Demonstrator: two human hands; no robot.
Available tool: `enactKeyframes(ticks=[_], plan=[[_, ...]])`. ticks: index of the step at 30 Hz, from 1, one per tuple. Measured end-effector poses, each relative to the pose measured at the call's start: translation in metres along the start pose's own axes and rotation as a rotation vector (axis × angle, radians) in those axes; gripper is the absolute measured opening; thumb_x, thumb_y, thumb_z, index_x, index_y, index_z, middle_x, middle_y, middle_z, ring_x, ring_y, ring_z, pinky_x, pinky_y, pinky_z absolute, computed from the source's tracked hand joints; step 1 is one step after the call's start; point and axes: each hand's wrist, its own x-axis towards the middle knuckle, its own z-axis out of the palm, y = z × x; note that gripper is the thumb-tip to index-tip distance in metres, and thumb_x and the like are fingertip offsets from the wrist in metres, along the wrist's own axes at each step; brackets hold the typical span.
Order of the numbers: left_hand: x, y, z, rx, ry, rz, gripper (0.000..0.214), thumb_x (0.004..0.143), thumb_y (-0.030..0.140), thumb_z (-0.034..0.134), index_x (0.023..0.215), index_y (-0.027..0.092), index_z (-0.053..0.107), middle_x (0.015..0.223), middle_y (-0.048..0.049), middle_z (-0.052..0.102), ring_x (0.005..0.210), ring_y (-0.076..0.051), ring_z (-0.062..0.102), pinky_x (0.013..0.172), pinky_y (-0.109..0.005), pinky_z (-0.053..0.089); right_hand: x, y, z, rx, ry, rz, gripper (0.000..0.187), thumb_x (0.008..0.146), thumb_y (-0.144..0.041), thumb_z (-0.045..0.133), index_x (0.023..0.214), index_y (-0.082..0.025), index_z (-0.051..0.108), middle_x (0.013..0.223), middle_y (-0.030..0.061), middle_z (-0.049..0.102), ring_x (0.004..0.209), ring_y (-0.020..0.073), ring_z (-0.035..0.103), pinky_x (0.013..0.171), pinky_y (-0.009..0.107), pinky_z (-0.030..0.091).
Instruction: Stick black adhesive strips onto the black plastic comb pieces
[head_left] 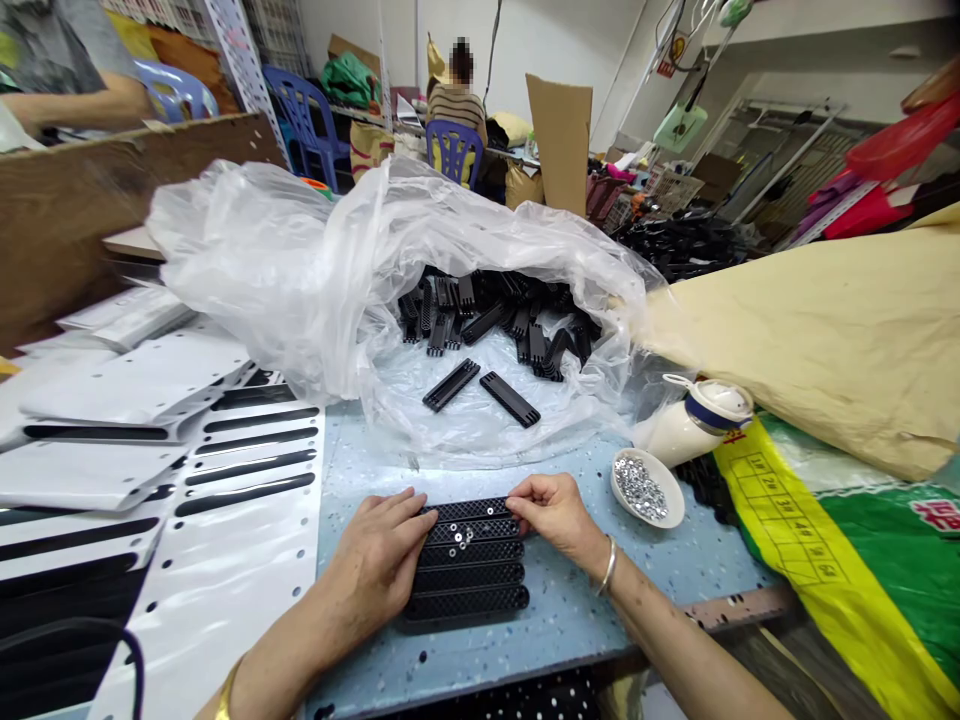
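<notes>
Several black textured plastic strips (469, 578) lie side by side in a row on the blue table in front of me. My left hand (379, 550) rests against their left ends, fingers stretched out and lying flat. At the right end of the farthest strip, my right hand (559, 515) has thumb and forefinger pinched together; whatever is between the tips is hidden. A few small silvery metal rings (459, 540) are scattered on the middle strips, and another ring (490, 511) sits on the farthest one. To the right, a white bowl (677, 512) holds many more rings.
Behind the strips, a clear plastic bag (300, 270) gapes open with black plastic parts (517, 320) inside. White sheets with black strips (247, 560) cover the left side. A white bottle (686, 425) lies tilted behind the bowl. A yellow-green sack (847, 560) borders the right.
</notes>
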Motion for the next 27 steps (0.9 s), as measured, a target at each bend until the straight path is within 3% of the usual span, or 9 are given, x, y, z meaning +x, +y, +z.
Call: enactKeyframes(ticks=[7,12,16,23,27], plan=[[-0.012,-0.005,-0.014,0.093,-0.076,0.008,0.045,0.077,0.002,0.044,0.112,0.016,0.067,0.113,-0.0165,0.071,0.109,-0.038,0.065,0.080,-0.055,0.051,0.000,0.003,0.004,0.024,0.022,-0.009,0.013,0.066,-0.029,0.066,0.061,-0.017,0.064,0.047,-0.0022,0.059,0.039,0.0119,0.053,0.040,0.022,0.041],[-0.020,-0.010,-0.021,0.132,-0.091,0.012,0.051,0.075,-0.002,0.042,0.118,0.017,0.064,0.116,-0.0158,0.071,0.110,-0.036,0.064,0.080,-0.052,0.050,-0.001,0.008,0.005,0.019,0.042,-0.023,0.014,0.067,-0.030,0.066,0.060,-0.017,0.065,0.047,-0.0019,0.058,0.040,0.0118,0.052,0.041,0.022,0.039],[-0.024,-0.013,-0.019,0.128,-0.125,0.018,0.056,0.074,-0.001,0.042,0.124,0.016,0.058,0.119,-0.0135,0.071,0.110,-0.033,0.064,0.081,-0.049,0.049,-0.001,0.010,0.005,0.011,0.039,-0.026,0.014,0.067,-0.030,0.065,0.060,-0.017,0.065,0.047,-0.0016,0.058,0.040,0.0122,0.052,0.041,0.022,0.038],[-0.037,-0.013,-0.001,0.235,-0.270,0.007,0.069,0.062,0.003,0.049,0.131,0.012,0.052,0.127,-0.0164,0.066,0.117,-0.040,0.058,0.088,-0.054,0.043,-0.001,0.011,0.004,0.013,0.011,-0.038,0.017,0.068,-0.033,0.065,0.060,-0.018,0.065,0.048,-0.0010,0.059,0.041,0.0130,0.053,0.042,0.023,0.040],[-0.028,-0.015,-0.009,0.166,-0.370,0.022,0.067,0.063,0.004,0.051,0.130,0.011,0.052,0.123,-0.0171,0.068,0.111,-0.039,0.062,0.085,-0.053,0.045,-0.001,0.010,0.003,0.012,-0.002,-0.046,0.017,0.067,-0.033,0.065,0.060,-0.018,0.065,0.048,-0.0005,0.060,0.043,0.0130,0.053,0.043,0.023,0.040]])
